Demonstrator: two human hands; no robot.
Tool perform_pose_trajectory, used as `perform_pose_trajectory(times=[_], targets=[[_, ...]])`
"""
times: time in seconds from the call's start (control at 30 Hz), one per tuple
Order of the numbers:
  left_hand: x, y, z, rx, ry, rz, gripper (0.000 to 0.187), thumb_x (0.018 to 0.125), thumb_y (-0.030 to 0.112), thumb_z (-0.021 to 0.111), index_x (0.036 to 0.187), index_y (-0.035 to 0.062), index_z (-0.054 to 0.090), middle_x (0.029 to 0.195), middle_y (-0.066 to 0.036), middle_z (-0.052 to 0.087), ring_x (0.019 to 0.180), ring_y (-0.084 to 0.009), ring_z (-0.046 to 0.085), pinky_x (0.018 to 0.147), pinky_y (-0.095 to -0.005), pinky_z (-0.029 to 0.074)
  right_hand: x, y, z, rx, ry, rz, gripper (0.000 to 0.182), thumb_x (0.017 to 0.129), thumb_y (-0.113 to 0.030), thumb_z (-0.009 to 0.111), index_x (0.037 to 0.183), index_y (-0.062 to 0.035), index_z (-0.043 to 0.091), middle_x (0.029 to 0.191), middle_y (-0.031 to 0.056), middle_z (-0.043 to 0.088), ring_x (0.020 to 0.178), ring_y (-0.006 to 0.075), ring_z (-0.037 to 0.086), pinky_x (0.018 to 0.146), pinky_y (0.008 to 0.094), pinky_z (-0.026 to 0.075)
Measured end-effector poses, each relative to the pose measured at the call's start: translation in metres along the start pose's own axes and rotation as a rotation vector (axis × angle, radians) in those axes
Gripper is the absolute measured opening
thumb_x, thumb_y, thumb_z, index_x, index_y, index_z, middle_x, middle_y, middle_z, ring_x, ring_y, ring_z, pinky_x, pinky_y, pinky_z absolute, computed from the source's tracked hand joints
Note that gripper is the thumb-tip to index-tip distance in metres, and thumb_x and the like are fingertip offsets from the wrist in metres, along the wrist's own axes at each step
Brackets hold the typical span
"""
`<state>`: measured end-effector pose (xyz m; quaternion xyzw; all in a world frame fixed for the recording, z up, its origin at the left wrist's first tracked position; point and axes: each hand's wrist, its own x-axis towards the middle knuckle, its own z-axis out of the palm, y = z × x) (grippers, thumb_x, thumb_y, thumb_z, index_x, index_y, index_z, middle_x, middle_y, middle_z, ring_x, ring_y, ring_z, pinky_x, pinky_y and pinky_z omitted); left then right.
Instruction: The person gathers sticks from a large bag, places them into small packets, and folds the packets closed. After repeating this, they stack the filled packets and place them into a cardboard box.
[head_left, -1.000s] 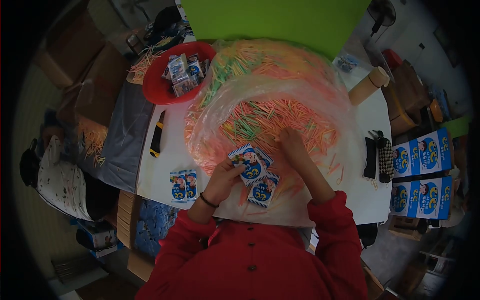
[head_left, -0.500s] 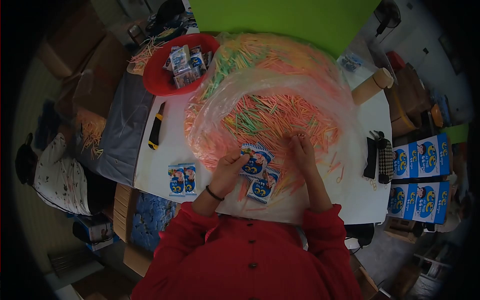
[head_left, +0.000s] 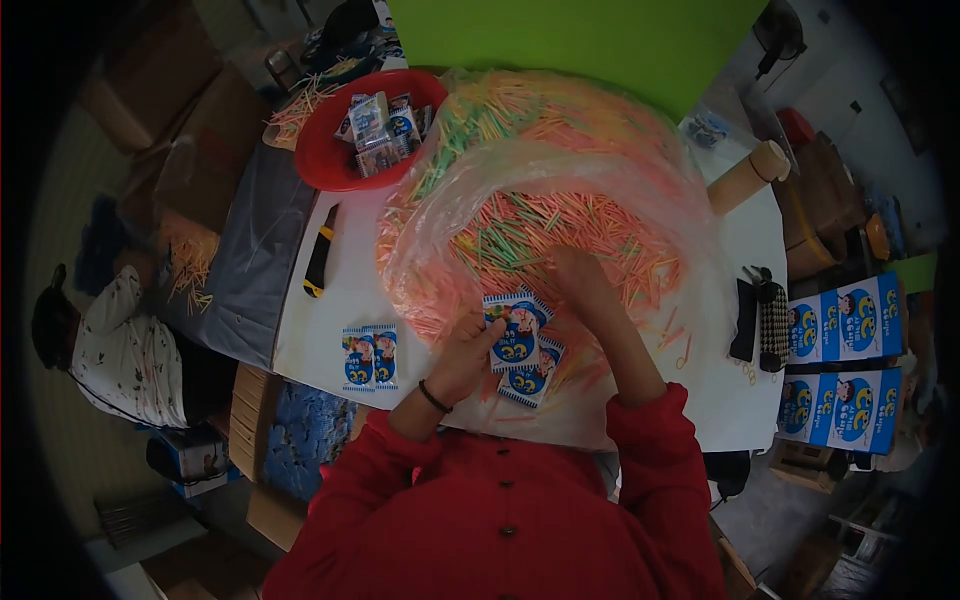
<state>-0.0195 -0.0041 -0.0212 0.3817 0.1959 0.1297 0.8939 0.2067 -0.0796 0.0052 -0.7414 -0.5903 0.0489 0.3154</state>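
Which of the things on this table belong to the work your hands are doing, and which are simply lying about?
In use:
- left hand holding a blue packet
- right hand in the coloured sticks
- clear plastic bag around the sticks
- blue packet below

Lying about:
- red bowl of packets
- yellow utility knife
- pair of packets
- cardboard tube
- blue boxes

A small blue printed packet [head_left: 514, 333] stands tilted at the near edge of a clear plastic bag [head_left: 560, 180] heaped with thin orange, pink and green sticks [head_left: 560, 240]. A second like packet [head_left: 531, 376] lies flat just below it, overlapped.
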Motion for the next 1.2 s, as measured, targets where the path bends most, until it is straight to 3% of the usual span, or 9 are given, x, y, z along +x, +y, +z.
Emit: perform_pose_trajectory(times=[0.1,0.3,0.47,0.6,0.67,0.87,1.0,1.07,1.2], targets=[[0.000,0.007,0.005,0.210,-0.057,0.053,0.026,0.100,0.016,0.048,0.122,0.0021,0.054,0.113,-0.006,0.064,0.099,-0.0141,0.063,0.087,-0.0301,0.052,0.018,-0.011,0.017,-0.266,-0.154,-0.133,0.020,0.085,-0.015,0.059,0.100,-0.0026,0.053,0.093,0.0181,0.059,0.089,0.0339,0.059,0.080,0.0443,0.048],[-0.016,0.014,0.006,-0.014,0.100,-0.016,0.032,0.099,0.014,0.049,0.129,0.0015,0.051,0.115,-0.006,0.063,0.101,-0.0154,0.062,0.090,-0.0306,0.051,0.018,0.015,0.018,-0.202,0.078,-0.145,0.018,0.083,-0.013,0.059,0.097,-0.0037,0.053,0.089,0.0146,0.056,0.086,0.0297,0.059,0.074,0.0407,0.047],[-0.011,0.005,-0.009,0.093,0.094,0.131,0.022,0.093,0.004,0.056,0.114,0.0004,0.063,0.112,-0.005,0.065,0.100,-0.0140,0.062,0.090,-0.0285,0.050,-0.028,0.030,0.016,0.820,0.221,0.479,0.019,0.097,-0.013,0.048,0.112,-0.0015,0.053,0.100,0.0093,0.060,0.089,0.0146,0.058,0.077,0.0293,0.045],[-0.009,0.019,0.010,0.147,0.151,0.218,0.011,0.086,-0.002,0.065,0.095,-0.0008,0.071,0.099,-0.002,0.067,0.091,-0.0087,0.061,0.080,-0.0233,0.048,-0.048,0.032,0.018,0.672,0.201,0.396,0.015,0.099,-0.013,0.046,0.110,-0.0043,0.053,0.097,0.0045,0.060,0.090,0.0102,0.056,0.078,0.0276,0.044],[-0.007,0.020,0.011,0.230,0.156,0.253,0.012,0.087,0.000,0.065,0.097,0.0000,0.071,0.096,-0.002,0.067,0.088,-0.0084,0.061,0.078,-0.0228,0.048,-0.041,0.002,0.004,1.011,0.408,0.540,0.016,0.101,-0.016,0.045,0.110,-0.0057,0.052,0.095,0.0013,0.061,0.091,0.0097,0.058,0.085,0.0269,0.045],[-0.002,0.016,0.011,0.493,0.148,0.340,0.016,0.086,0.002,0.067,0.101,0.0015,0.071,0.086,-0.002,0.067,0.079,-0.0071,0.061,0.071,-0.0201,0.047,-0.036,-0.072,-0.022,1.550,0.268,0.298,0.013,0.102,-0.015,0.042,0.105,-0.0066,0.051,0.119,0.0094,0.059,0.110,0.0130,0.056,0.095,0.0295,0.044],[-0.005,0.014,0.010,0.447,0.109,0.235,0.018,0.086,0.002,0.067,0.103,0.0033,0.071,0.082,0.000,0.066,0.075,-0.0075,0.060,0.067,-0.0203,0.046,-0.026,-0.083,-0.013,1.389,0.100,0.054,0.012,0.101,-0.014,0.042,0.106,-0.0068,0.050,0.119,0.0088,0.056,0.118,0.0171,0.052,0.099,0.0332,0.042],[-0.002,0.006,0.002,0.555,0.113,0.334,0.018,0.086,0.003,0.067,0.104,0.0044,0.072,0.082,-0.001,0.066,0.075,-0.0076,0.060,0.067,-0.0206,0.046,-0.021,-0.097,-0.020,1.374,0.004,0.152,0.011,0.100,-0.013,0.042,0.099,-0.0072,0.051,0.111,0.0098,0.062,0.130,0.0213,0.040,0.115,0.0449,0.017],[-0.007,0.010,0.009,0.560,0.149,0.369,0.019,0.088,0.006,0.066,0.106,0.0084,0.072,0.084,-0.004,0.066,0.077,-0.0096,0.062,0.073,-0.0226,0.048,-0.028,-0.087,-0.002,1.267,0.000,0.113,0.013,0.099,-0.014,0.043,0.103,-0.0062,0.052,0.112,0.0103,0.062,0.141,0.0237,0.026,0.116,0.0443,0.011]])
